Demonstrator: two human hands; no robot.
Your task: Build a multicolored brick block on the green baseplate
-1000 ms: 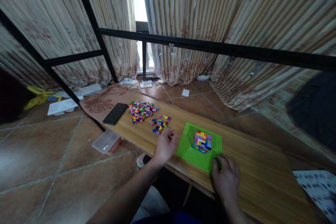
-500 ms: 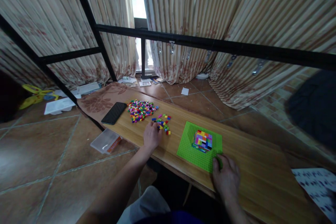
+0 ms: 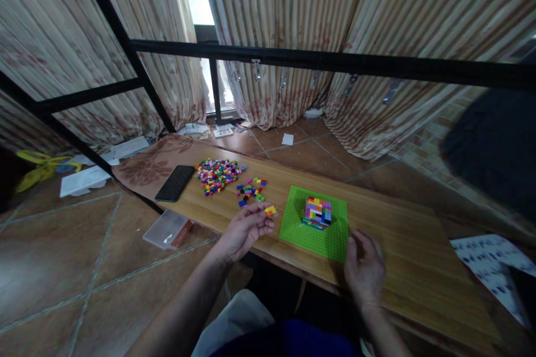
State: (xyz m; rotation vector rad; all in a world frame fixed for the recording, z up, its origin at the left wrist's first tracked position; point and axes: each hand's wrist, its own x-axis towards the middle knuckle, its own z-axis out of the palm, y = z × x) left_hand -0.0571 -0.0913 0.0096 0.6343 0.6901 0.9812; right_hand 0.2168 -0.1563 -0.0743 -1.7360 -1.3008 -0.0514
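Note:
Between the thumb and forefinger of my left hand [image 3: 247, 228] is a small yellow brick [image 3: 271, 211], raised over the wooden table. My right hand [image 3: 366, 262] has its fingers bent at the right edge of the green baseplate [image 3: 291, 228]; whether it pinches anything is hidden. A block built of many coloured bricks [image 3: 318, 212] stands on the baseplate. Left of the plate lies a small scatter of loose bricks [image 3: 250, 191], and a bigger pile of bricks [image 3: 218, 174] is farther left.
A black phone [image 3: 175, 183] lies at the table's left end, near a brown patterned cloth [image 3: 144, 166]. On the floor below is a clear plastic box [image 3: 167, 228]. A black metal bar [image 3: 293, 57] crosses beyond the table [image 3: 402, 251].
My left hand has lifted away from the small scatter and moved right, with a yellow brick now in its fingers. My right hand has shifted slightly at the baseplate's edge. The view has turned slightly.

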